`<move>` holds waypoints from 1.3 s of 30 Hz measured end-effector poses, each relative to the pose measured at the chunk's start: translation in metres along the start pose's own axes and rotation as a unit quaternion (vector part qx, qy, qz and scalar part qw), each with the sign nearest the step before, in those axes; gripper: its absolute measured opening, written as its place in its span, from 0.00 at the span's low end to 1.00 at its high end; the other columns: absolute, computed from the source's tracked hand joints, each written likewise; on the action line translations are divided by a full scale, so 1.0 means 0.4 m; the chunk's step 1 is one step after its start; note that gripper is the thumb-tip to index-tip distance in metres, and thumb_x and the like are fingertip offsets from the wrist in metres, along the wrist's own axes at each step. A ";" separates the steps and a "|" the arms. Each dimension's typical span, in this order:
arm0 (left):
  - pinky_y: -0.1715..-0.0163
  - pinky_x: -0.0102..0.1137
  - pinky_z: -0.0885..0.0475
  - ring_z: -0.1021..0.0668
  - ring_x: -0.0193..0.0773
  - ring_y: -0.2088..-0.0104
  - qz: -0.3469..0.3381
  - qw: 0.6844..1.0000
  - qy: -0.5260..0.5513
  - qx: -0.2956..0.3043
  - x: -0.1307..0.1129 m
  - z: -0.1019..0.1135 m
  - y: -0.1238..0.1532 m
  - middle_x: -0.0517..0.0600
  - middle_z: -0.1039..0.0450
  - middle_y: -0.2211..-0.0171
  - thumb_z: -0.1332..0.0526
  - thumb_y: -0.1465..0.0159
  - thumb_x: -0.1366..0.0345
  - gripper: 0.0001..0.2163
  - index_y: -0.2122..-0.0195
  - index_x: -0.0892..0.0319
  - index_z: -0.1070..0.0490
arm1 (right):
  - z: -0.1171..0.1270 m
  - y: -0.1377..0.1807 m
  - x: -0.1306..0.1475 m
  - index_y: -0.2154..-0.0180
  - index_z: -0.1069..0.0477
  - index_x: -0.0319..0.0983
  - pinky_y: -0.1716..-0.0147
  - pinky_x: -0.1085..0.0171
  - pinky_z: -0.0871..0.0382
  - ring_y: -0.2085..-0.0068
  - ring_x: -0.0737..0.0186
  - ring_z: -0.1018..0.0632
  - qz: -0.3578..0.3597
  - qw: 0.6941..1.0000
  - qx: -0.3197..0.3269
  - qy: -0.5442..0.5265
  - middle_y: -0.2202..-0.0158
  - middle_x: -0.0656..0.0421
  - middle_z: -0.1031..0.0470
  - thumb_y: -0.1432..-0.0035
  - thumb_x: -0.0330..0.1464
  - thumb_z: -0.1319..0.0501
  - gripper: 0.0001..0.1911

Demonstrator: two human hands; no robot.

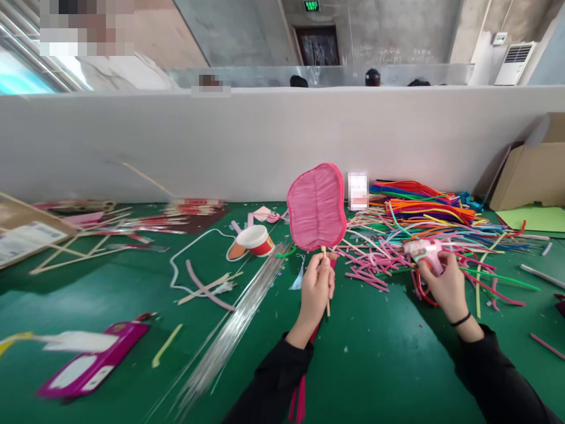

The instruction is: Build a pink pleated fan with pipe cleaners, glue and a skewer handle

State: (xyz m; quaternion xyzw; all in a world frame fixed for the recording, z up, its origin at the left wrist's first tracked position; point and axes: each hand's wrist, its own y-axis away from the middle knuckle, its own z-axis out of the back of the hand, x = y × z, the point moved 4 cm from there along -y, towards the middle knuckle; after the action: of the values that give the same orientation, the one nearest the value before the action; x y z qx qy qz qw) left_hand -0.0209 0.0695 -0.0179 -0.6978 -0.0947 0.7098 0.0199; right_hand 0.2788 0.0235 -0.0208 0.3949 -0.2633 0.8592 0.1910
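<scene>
Upright in the middle of the head view stands a pink hand fan (315, 206) with a wavy outline and a brighter pink rim. Its thin wooden stick is gripped by my left hand (316, 288), fingers wrapped round just below the fan face. My right hand (446, 285) is closed on a small pink glue gun (427, 248), whose nozzle points left, over a heap of pipe cleaners. Dark pink strips (301, 394) run beneath my left wrist toward the near edge. A light blue tassel (300, 274) lies left of the fan stick.
Colourful pipe cleaners (428, 209) are piled at the back right. A bundle of thin wires (247, 306) crosses the green table (375, 365). A paper cup (257, 240) stands left of the fan, and a purple packet (95, 362) lies at left. A white partition (185, 141) rises behind.
</scene>
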 end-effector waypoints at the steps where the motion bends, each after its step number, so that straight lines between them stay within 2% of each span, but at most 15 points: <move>1: 0.91 0.20 0.48 0.43 0.25 0.89 -0.001 1.000 0.005 -0.013 -0.002 0.004 -0.001 0.36 0.45 0.83 0.45 0.33 0.48 0.17 0.59 0.58 0.32 | -0.010 0.009 0.006 0.63 0.37 0.42 0.69 0.61 0.35 0.69 0.56 0.24 0.021 0.999 0.031 0.032 0.67 0.56 0.25 0.52 0.52 0.39 0.23; 4: 0.90 0.20 0.49 0.44 0.25 0.88 -0.002 0.999 0.021 -0.044 -0.008 0.013 -0.003 0.36 0.47 0.83 0.44 0.33 0.48 0.17 0.59 0.58 0.31 | -0.035 0.035 0.025 0.65 0.37 0.42 0.70 0.63 0.37 0.68 0.56 0.23 0.087 0.979 0.109 0.150 0.68 0.56 0.24 0.48 0.44 0.41 0.14; 8: 0.89 0.20 0.49 0.45 0.26 0.86 0.004 0.998 0.027 -0.062 -0.019 0.019 -0.001 0.37 0.48 0.83 0.43 0.33 0.49 0.16 0.62 0.58 0.32 | -0.040 0.059 0.044 0.67 0.36 0.41 0.68 0.63 0.37 0.62 0.53 0.23 0.160 0.938 0.156 0.264 0.68 0.54 0.24 0.46 0.37 0.43 0.07; 13: 0.89 0.21 0.49 0.45 0.27 0.86 0.017 0.998 0.017 -0.058 -0.031 0.023 0.007 0.37 0.48 0.83 0.43 0.34 0.49 0.17 0.57 0.59 0.29 | -0.021 0.080 0.048 0.66 0.31 0.39 0.60 0.61 0.34 0.55 0.49 0.23 0.184 0.905 0.204 0.325 0.62 0.51 0.23 0.45 0.38 0.39 0.09; 16: 0.89 0.21 0.49 0.45 0.27 0.87 0.016 0.998 0.003 -0.065 -0.030 0.029 0.008 0.37 0.49 0.83 0.43 0.34 0.49 0.18 0.56 0.59 0.29 | 0.012 0.067 0.057 0.67 0.30 0.40 0.64 0.62 0.33 0.58 0.52 0.22 0.177 0.898 0.234 0.327 0.62 0.52 0.23 0.42 0.45 0.38 0.14; 18: 0.89 0.21 0.48 0.45 0.26 0.87 0.016 0.997 -0.010 -0.079 -0.027 0.036 0.007 0.37 0.48 0.84 0.42 0.36 0.48 0.18 0.58 0.59 0.29 | 0.048 0.022 0.077 0.67 0.30 0.41 0.69 0.63 0.35 0.64 0.56 0.21 0.168 0.899 0.240 0.326 0.65 0.55 0.23 0.39 0.48 0.41 0.17; 19: 0.89 0.21 0.48 0.45 0.26 0.87 0.016 0.996 -0.015 -0.085 -0.025 0.038 0.006 0.37 0.48 0.84 0.41 0.36 0.48 0.18 0.59 0.59 0.29 | 0.069 -0.016 0.093 0.67 0.30 0.41 0.70 0.63 0.36 0.66 0.57 0.22 0.168 0.901 0.223 0.333 0.65 0.55 0.22 0.37 0.48 0.43 0.18; 22: 0.90 0.22 0.47 0.43 0.27 0.88 0.019 0.996 -0.026 -0.086 -0.019 0.039 0.007 0.37 0.46 0.84 0.41 0.37 0.47 0.18 0.59 0.58 0.30 | 0.110 -0.175 0.148 0.62 0.29 0.40 0.68 0.62 0.35 0.61 0.53 0.21 0.197 0.895 0.145 0.373 0.62 0.52 0.22 0.34 0.45 0.45 0.16; 25: 0.90 0.22 0.46 0.42 0.27 0.88 0.032 0.995 -0.043 -0.084 -0.015 0.036 0.009 0.38 0.45 0.84 0.41 0.39 0.45 0.21 0.58 0.59 0.29 | 0.091 -0.357 0.171 0.50 0.32 0.36 0.60 0.60 0.32 0.53 0.49 0.23 0.201 0.884 0.073 0.415 0.54 0.46 0.24 0.33 0.40 0.45 0.17; 27: 0.90 0.22 0.46 0.42 0.28 0.88 0.043 0.994 -0.054 -0.089 -0.014 0.036 0.010 0.38 0.45 0.85 0.40 0.41 0.42 0.23 0.58 0.59 0.28 | 0.033 -0.447 0.159 0.43 0.36 0.33 0.54 0.58 0.32 0.47 0.47 0.26 0.240 0.857 0.135 0.435 0.48 0.43 0.28 0.35 0.39 0.42 0.23; 28: 0.90 0.22 0.47 0.43 0.28 0.88 0.049 0.993 -0.057 -0.092 -0.014 0.036 0.010 0.37 0.46 0.85 0.40 0.42 0.41 0.25 0.57 0.59 0.28 | 0.004 -0.480 0.146 0.43 0.36 0.35 0.52 0.58 0.33 0.46 0.48 0.26 0.252 0.846 0.169 0.437 0.46 0.44 0.28 0.39 0.39 0.37 0.26; 30: 0.90 0.23 0.47 0.43 0.28 0.88 0.062 0.992 -0.056 -0.096 -0.014 0.037 0.009 0.37 0.46 0.85 0.40 0.43 0.39 0.28 0.56 0.59 0.28 | -0.045 -0.523 0.117 0.44 0.33 0.38 0.53 0.59 0.32 0.48 0.50 0.25 0.265 0.830 0.213 0.442 0.47 0.47 0.27 0.48 0.40 0.29 0.32; 32: 0.90 0.23 0.47 0.42 0.28 0.88 0.072 0.991 -0.055 -0.098 -0.015 0.038 0.007 0.37 0.45 0.84 0.40 0.45 0.38 0.30 0.54 0.59 0.28 | -0.074 -0.540 0.095 0.47 0.31 0.38 0.52 0.58 0.32 0.49 0.49 0.25 0.276 0.822 0.225 0.443 0.48 0.46 0.27 0.50 0.40 0.28 0.31; 36: 0.90 0.23 0.47 0.42 0.28 0.88 0.089 0.989 -0.067 -0.100 -0.012 0.043 0.007 0.37 0.45 0.85 0.39 0.46 0.37 0.31 0.53 0.60 0.28 | -0.083 -0.542 0.088 0.45 0.35 0.34 0.48 0.52 0.35 0.43 0.43 0.29 0.293 0.833 0.186 0.431 0.44 0.40 0.31 0.40 0.34 0.37 0.23; 39: 0.89 0.23 0.46 0.42 0.28 0.87 0.087 0.988 -0.072 -0.100 -0.010 0.045 0.008 0.37 0.45 0.85 0.39 0.45 0.39 0.30 0.54 0.60 0.28 | -0.081 -0.543 0.091 0.45 0.34 0.34 0.53 0.56 0.32 0.49 0.47 0.25 0.291 0.844 0.191 0.408 0.48 0.42 0.26 0.37 0.27 0.45 0.18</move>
State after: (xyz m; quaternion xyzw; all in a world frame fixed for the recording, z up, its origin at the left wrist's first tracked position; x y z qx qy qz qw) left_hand -0.0384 0.0637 -0.0145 -0.6488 -0.1054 0.7441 -0.1192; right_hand 0.3540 0.2186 0.0551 -0.0570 -0.0948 0.9922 -0.0566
